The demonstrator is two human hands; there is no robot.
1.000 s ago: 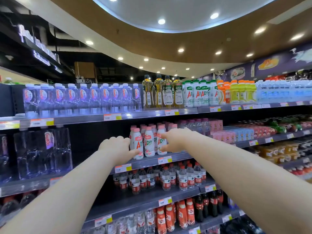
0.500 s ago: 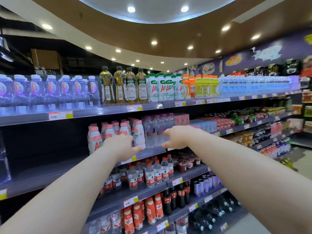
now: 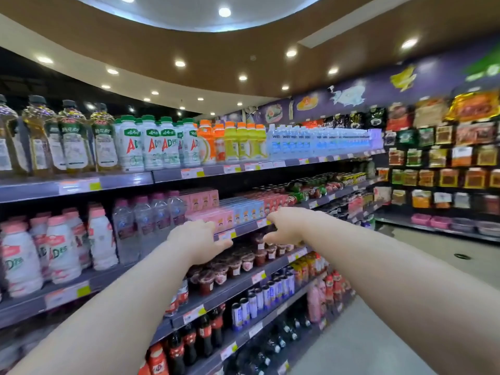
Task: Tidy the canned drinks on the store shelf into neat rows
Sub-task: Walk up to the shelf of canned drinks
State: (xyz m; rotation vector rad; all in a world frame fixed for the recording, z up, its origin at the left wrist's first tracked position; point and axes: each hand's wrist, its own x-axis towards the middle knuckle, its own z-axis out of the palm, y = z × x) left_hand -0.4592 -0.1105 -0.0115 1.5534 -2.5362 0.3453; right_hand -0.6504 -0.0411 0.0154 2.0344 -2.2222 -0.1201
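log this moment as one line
left hand: empty, outstretched, before pink cartons | right hand: empty, outstretched, near cups | blue-white cans: untouched, lower shelf

**Bright shop, fuzzy edges**

The shop is bright. Small round lights (image 3: pixel 224 12) in the ceiling (image 3: pixel 270 36) shine down, and a big pale patch glows at the very top. The lights look like plain white blobs. The top shelf (image 3: pixel 167 175) throws a dark shadow on the back of the row under it, and the low rows are dim. Everything is a bit smeared. The bags (image 3: pixel 460 136) far right are the fuzziest, and their words cannot be read. Shelf lines bend near the edges. The arms (image 3: pixel 405 293) look stretched and huge at the bottom.
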